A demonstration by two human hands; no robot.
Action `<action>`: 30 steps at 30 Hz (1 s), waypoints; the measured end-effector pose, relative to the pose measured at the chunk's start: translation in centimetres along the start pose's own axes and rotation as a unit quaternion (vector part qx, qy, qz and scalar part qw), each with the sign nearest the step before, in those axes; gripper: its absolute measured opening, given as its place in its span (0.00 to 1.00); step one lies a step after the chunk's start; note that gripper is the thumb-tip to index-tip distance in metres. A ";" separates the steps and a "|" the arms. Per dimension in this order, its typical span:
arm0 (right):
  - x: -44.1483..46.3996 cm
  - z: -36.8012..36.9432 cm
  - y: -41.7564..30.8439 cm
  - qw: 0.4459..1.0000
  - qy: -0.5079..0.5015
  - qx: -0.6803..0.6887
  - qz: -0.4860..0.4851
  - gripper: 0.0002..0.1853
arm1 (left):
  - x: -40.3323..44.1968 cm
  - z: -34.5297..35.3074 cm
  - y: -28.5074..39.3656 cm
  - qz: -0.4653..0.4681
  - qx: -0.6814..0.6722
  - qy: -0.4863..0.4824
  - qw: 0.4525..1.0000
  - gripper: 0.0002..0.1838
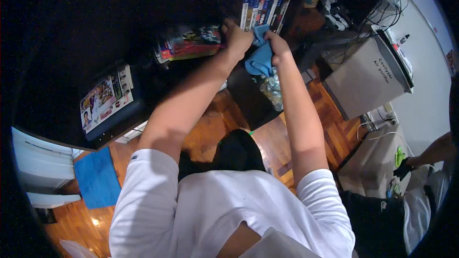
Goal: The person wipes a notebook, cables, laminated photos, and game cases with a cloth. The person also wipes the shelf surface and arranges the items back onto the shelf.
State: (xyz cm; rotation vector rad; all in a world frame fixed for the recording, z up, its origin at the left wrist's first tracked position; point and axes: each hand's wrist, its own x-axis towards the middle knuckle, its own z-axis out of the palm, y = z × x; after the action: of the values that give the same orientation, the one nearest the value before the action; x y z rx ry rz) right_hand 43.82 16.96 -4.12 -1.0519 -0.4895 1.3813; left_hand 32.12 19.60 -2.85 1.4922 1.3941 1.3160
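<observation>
A crumpled blue cloth (260, 61) hangs from my right hand (278, 48), whose fingers are closed on its upper part in front of a row of upright game cases (263, 10). My left hand (237, 39) is just to the left, fingers curled in at the left end of that row. Its thumb side lies close to the cloth's top; what its fingers grip is hidden. Beside my left wrist, a stack of game cases (191, 43) lies flat on the dark shelf.
Below the cloth stands a dark box (253, 100) holding shiny crumpled plastic (271, 91). An air purifier (368, 79) stands at right, with cables above. A sticker-covered dark device (107, 98) sits at left. Another person's arm (435, 150) reaches in at right.
</observation>
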 end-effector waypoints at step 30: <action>2.2 2.4 0.9 0.576 -0.077 -0.773 -0.255 0.19 | 0.4 -0.9 0.4 0.103 -0.165 -0.141 0.971 0.21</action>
State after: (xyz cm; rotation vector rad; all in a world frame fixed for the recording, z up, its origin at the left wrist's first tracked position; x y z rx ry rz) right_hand 41.83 19.61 -4.29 -1.8549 -2.1707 0.1698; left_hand 31.30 19.75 -2.21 1.5486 0.8139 1.3217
